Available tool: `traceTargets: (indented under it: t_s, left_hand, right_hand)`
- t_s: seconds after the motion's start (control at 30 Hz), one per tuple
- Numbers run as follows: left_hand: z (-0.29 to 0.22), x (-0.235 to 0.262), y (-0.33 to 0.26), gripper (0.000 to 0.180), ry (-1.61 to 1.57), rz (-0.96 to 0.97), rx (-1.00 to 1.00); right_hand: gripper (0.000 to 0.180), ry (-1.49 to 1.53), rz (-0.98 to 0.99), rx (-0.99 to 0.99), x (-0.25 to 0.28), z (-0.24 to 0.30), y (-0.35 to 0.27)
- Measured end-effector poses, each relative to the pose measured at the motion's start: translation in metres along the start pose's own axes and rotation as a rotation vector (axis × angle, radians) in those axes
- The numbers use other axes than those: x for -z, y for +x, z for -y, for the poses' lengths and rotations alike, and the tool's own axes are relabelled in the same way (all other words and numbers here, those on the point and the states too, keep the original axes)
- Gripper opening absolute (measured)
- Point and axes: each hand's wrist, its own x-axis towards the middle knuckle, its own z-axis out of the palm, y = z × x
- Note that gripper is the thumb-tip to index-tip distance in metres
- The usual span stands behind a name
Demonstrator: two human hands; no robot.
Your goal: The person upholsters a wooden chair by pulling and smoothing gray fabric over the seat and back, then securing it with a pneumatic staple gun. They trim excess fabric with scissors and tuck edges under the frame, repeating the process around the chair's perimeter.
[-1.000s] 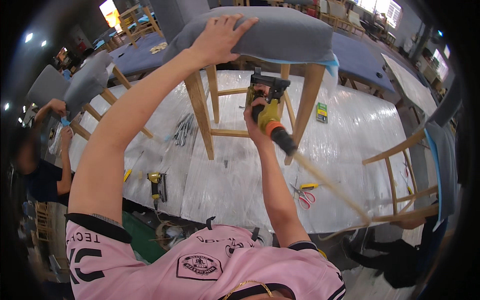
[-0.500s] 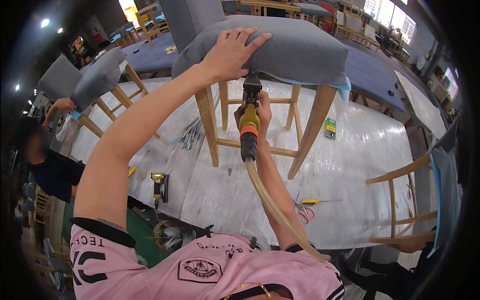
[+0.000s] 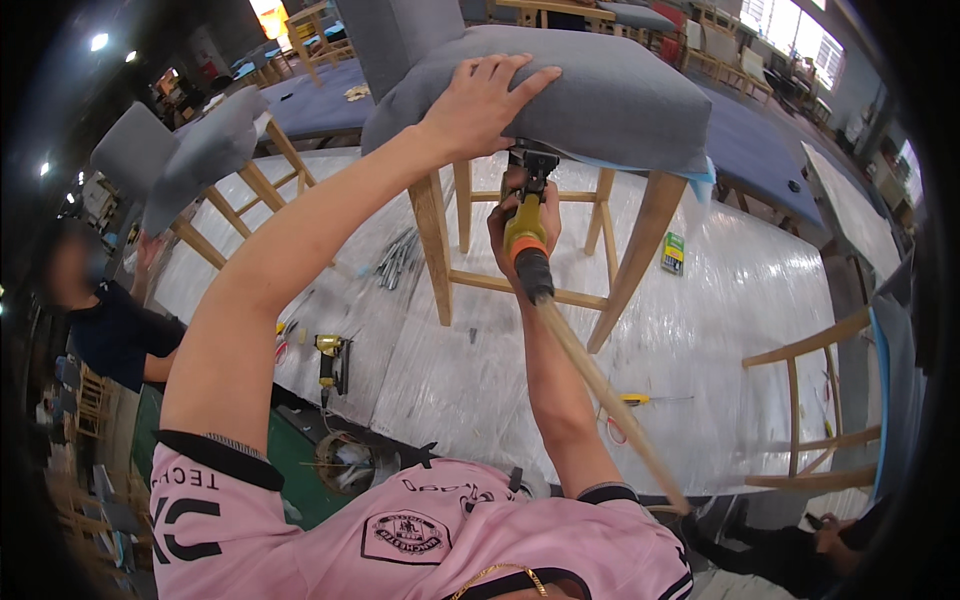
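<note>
Spread apart, the fingers of the left hand (image 3: pixel 482 108) are still resting on the chair's grey seat (image 3: pixel 615 95). The right hand (image 3: pixel 549 222) is clamping its fingers round the yellow air tool (image 3: pixel 522 224), now tilting just under the seat's edge — contact unclear. The hose (image 3: pixel 600 378) is running straighter — half a second ago, it was curving.

Grey padded chairs (image 3: pixel 590 90), an air tool (image 3: pixel 524 222) and, seemingly, more chairs (image 3: pixel 753 68) far back show a furniture workshop.
</note>
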Motion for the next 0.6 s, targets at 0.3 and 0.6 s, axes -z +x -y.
traceTargets:
  t_s: [0.3, 0.6]
  left_hand:
    - [-0.043, 0.019, -0.036, 0.103, -0.072, -0.156, 0.02]
    - [-0.09, 0.028, -0.069, 0.091, -0.09, -0.219, 0.135]
  right_hand:
    - [0.036, -0.218, -0.18, -0.323, 0.136, 0.023, -0.211]
    - [0.059, 0.246, -0.714, -1.203, 0.26, -0.007, -0.41]
